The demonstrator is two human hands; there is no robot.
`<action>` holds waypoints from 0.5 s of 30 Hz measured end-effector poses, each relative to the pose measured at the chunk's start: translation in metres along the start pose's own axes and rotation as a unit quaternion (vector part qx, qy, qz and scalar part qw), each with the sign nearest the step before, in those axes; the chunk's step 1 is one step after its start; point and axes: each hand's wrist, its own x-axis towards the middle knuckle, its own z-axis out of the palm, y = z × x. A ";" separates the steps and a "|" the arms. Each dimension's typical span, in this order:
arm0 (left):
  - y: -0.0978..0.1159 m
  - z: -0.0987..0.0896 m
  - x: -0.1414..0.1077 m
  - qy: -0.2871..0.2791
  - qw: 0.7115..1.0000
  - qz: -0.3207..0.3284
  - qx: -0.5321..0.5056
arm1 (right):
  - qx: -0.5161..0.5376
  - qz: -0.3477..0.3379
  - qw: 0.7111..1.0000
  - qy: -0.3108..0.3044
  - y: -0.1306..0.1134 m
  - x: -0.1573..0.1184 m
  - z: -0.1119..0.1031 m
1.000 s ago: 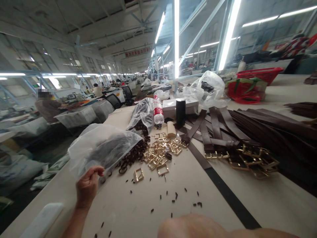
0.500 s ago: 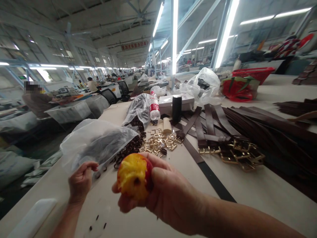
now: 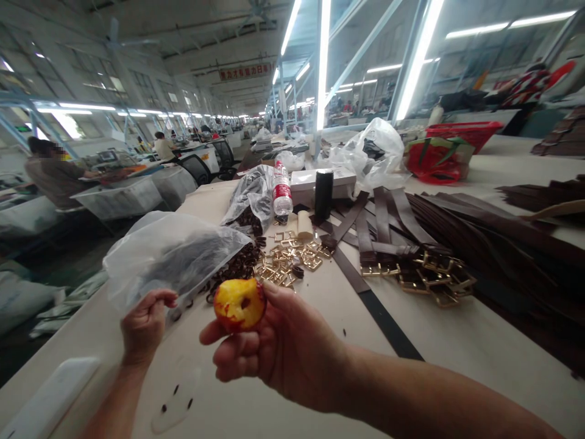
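My right hand (image 3: 278,341) holds a bitten nectarine (image 3: 240,305) in front of me above the table. Its yellow flesh faces me, with a dark hollow near the middle and red skin around the edges. The lower fingers curl loosely beneath the fruit. My left hand (image 3: 145,326) is over the table beside a clear plastic bag (image 3: 150,250), its fingers curled and pinched together; whether anything small is between them cannot be made out. Dark brown leather loops (image 3: 240,262) spill from the bag. Loose gold buckles (image 3: 281,262) lie just beyond the fruit.
Brown leather straps (image 3: 388,219) with buckles cover the right side. A black cylinder (image 3: 323,195), water bottle (image 3: 282,189) and white box (image 3: 342,180) stand behind. A white flat object (image 3: 57,393) lies front left. A red basket (image 3: 479,134) is farther back; a person (image 3: 55,171) sits left.
The nectarine appears smaller, farther from the camera, and turned so its hollow shows more. The lower fingers of my right hand have loosened. My left hand stays nearly in place.
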 end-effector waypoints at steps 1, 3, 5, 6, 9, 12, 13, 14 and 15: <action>0.000 0.000 0.000 0.000 1.000 0.001 0.002 | 0.007 0.001 1.000 -0.004 0.001 0.000 -0.001; 0.000 -0.001 -0.001 0.000 1.000 0.008 0.001 | 0.016 0.001 1.000 -0.014 0.002 0.001 -0.003; 0.000 -0.001 -0.002 -0.002 1.000 0.010 -0.001 | 0.018 0.004 1.000 -0.020 0.002 0.001 -0.005; 0.001 -0.002 -0.003 -0.005 1.000 0.008 -0.001 | 0.019 0.006 1.000 -0.020 0.002 0.001 -0.005; 0.003 -0.002 -0.003 -0.011 1.000 -0.002 0.003 | 0.017 0.012 1.000 -0.020 0.002 0.000 -0.005; 0.003 -0.001 -0.002 -0.008 1.000 -0.001 0.000 | 0.013 0.012 1.000 -0.026 0.002 -0.001 -0.004; 0.002 -0.001 -0.002 -0.007 1.000 -0.002 -0.002 | 0.012 0.014 0.999 -0.027 0.002 -0.002 -0.003; 0.001 0.000 -0.002 -0.006 1.000 -0.002 -0.006 | 0.011 0.016 0.999 -0.027 0.002 -0.003 -0.003; 0.000 0.001 -0.001 -0.005 1.000 -0.002 -0.010 | 0.009 0.019 0.999 -0.025 0.002 -0.003 -0.002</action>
